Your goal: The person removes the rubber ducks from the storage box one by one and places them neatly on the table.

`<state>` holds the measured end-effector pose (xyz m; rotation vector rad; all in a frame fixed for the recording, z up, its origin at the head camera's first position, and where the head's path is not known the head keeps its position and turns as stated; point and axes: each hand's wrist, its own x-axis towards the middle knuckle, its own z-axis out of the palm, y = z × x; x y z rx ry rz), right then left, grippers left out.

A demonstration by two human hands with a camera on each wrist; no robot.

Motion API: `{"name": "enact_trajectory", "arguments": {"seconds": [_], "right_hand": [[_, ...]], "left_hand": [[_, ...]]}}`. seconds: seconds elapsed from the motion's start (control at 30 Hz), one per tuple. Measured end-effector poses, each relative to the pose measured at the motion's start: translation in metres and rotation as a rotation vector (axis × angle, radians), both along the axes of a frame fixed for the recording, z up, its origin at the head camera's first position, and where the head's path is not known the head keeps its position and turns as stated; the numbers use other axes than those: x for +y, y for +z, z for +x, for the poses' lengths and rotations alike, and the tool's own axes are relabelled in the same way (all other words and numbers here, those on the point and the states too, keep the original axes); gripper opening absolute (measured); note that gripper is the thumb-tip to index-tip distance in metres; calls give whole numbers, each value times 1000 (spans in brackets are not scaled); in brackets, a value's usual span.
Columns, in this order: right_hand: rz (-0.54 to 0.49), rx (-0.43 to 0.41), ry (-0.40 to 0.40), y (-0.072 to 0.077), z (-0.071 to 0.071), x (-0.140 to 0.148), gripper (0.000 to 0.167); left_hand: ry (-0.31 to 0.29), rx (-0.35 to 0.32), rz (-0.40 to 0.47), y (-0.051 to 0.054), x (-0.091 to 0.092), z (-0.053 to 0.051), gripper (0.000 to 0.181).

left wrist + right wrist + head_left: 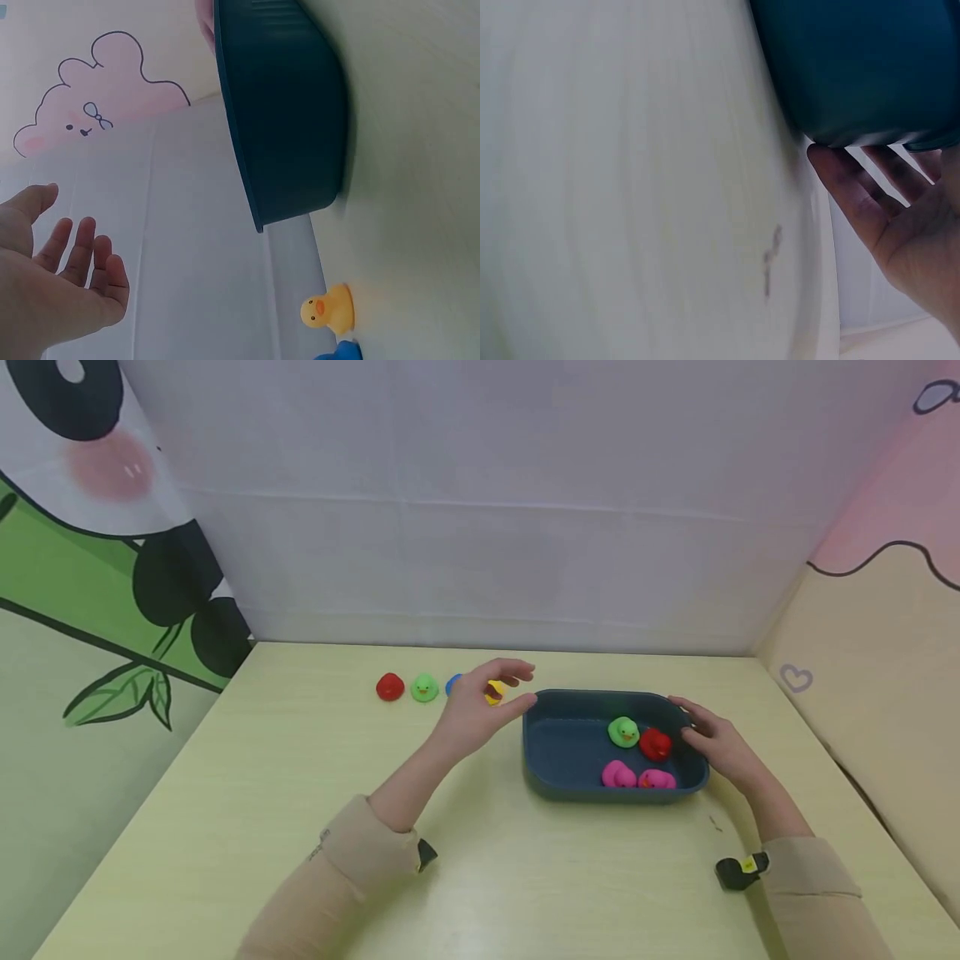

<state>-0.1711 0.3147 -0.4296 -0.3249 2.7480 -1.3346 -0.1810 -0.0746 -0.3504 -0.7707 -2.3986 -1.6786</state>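
A dark blue-green plastic basin (570, 789) stands on the table. Inside it sit a green toy duck (623, 732), a red duck (656, 744) and two pink ducks (619, 774). My left hand (480, 706) hovers beside the basin's left end, fingers spread apart from the thumb and holding nothing. At the opposite end, my right hand (716, 745) touches the basin's rim. In the right wrist view, its extended fingers (855, 199) rest against the outer end wall; the thumb is out of that view.
Along the table's back lie a red duck (390, 687), a green duck (424, 688), a blue duck (341, 351) and a yellow duck (330, 309). My left hand partly hides the last two in the head view. A white cloth wall (480, 568) rises behind the table (525, 877).
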Motion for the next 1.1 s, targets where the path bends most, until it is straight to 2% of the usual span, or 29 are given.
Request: {"name": "enact_trajectory", "arguments": {"seconds": [0.33,0.57,0.73,0.97,1.1], "right_hand": [[-4,-19,-12,0,-1,0,52],[9,-19,-15,1,-1,-1,52],[15,-10,-15,2,-1,-1,52],[11,8,-16,-2,-3,1,51],[10,8,-12,-1,-2,0,50]], "left_hand": [[-107,10,-51,-8,29,3,36],[-201,13,-80,-18,49,1,39],[-260,2,-158,-26,63,-2,41],[-330,62,-298,-41,79,-8,44],[-368,61,-355,-49,86,-13,44]]}}
